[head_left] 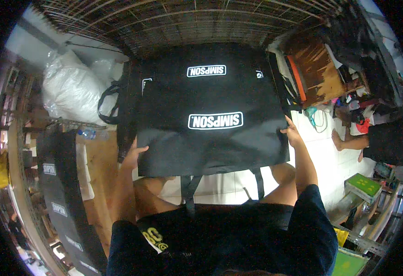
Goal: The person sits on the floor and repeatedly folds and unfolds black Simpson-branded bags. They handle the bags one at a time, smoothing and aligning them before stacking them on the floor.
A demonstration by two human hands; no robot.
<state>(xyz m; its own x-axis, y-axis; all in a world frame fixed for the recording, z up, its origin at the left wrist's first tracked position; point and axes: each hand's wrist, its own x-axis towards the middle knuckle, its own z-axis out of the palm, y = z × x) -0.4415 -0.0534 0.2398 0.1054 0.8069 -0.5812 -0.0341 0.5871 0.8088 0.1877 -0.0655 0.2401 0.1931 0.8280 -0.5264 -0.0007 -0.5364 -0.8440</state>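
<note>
A flat black bag (213,149) with a white-framed printed label lies in front of me, its near edge above my knees. My left hand (133,154) is closed on its left edge, thumb on top and the other fingers mostly hidden. At the right edge, my right hand (292,132) grips the same bag, slightly farther from me. Beyond it, another black bag panel (169,62) with a similar label is partly covered. Black straps (191,193) hang below the near edge, and a looped black handle (107,103) sticks out at the left.
A bulging white plastic sack (70,85) stands at the far left. Along the left runs a stack of black labelled pieces (56,193) beside a wooden board (102,161). A person's bare foot (338,140) rests on the white floor at right, near a green-topped box (363,187).
</note>
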